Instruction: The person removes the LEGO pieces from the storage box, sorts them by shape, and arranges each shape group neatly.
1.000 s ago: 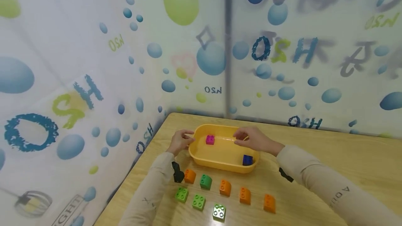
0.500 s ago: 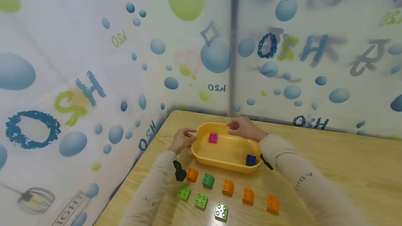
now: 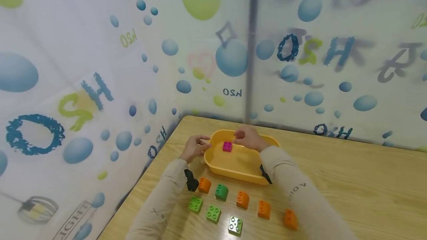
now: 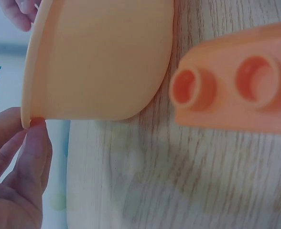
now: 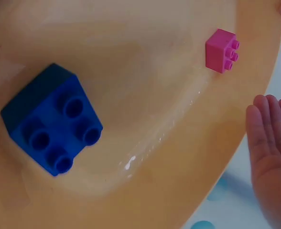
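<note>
At the left end of a yellow plastic basin (image 3: 230,173), my left hand (image 3: 194,148) pinches the rim between thumb and fingers, as the left wrist view shows close up. My right hand (image 3: 251,138) hovers over the basin's far side, near a pink toy building block (image 3: 227,146). Its fingers (image 5: 262,129) are extended and hold nothing. The pink block and a dark blue block (image 5: 54,124) lie inside the basin with studs up. From the head, the right sleeve hides the blue block.
In front of the basin stand several orange curved blocks (image 3: 242,199), a green curved block (image 3: 221,192) and three light green blocks (image 3: 213,213). The wooden table (image 3: 360,180) extends right. Printed curtains (image 3: 207,58) border its back and left.
My right hand has moved left over the basin towards the pink block, and its sleeve now covers the blue block. The left hand stays at the rim. The head view has shifted slightly.
</note>
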The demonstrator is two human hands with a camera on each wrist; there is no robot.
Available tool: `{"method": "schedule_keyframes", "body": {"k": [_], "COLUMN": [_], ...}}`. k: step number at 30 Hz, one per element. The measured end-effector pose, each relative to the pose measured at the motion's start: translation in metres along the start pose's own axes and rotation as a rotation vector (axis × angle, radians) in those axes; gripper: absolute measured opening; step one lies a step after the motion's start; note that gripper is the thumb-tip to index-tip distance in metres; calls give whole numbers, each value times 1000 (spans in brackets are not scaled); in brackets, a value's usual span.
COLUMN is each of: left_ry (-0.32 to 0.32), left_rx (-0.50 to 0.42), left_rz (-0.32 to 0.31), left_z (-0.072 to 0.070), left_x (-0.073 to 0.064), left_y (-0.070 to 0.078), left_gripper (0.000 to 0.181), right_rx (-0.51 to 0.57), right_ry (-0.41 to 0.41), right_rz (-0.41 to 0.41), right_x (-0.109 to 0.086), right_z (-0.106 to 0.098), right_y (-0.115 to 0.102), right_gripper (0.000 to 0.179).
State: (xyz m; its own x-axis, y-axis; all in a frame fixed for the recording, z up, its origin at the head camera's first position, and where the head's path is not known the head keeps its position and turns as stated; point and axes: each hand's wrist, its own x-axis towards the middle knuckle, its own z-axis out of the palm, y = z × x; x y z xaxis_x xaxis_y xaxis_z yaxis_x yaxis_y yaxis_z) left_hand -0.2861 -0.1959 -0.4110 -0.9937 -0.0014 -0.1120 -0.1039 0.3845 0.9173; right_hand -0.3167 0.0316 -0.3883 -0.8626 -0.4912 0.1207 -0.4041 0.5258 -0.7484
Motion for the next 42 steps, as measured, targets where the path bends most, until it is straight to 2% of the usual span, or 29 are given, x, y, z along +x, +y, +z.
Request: {"method": "schedule_keyframes", "body": {"k": [7,14,20,27,33,42], "left_ry": [-7,-20,4,3,3,4], "left_rx": [3,9,8,11,-17,-18], "left_rz": [-2,16,-11,-31,-24,1], "left_z": [3,6,1,1,2,3], "left_x": [4,7,7,6,6,3], "left_y": [1,4,2,0,-1,-4], "left_gripper": [31,33,32,30,31,31], "right_rx": [-13,-21,-38,-28,-18,15], "right_ry": [-22,-61,-92,-107,-104,-115], "right_rz": [21,-50,-94,-76,-72,19], "right_x": [5,12,19,25,28,31], "right_z": [0,-10,-10,-3,7,23], "right_y": [3,4,1,5,13,19], "right_gripper": [30,30,27,26,26,28]}}
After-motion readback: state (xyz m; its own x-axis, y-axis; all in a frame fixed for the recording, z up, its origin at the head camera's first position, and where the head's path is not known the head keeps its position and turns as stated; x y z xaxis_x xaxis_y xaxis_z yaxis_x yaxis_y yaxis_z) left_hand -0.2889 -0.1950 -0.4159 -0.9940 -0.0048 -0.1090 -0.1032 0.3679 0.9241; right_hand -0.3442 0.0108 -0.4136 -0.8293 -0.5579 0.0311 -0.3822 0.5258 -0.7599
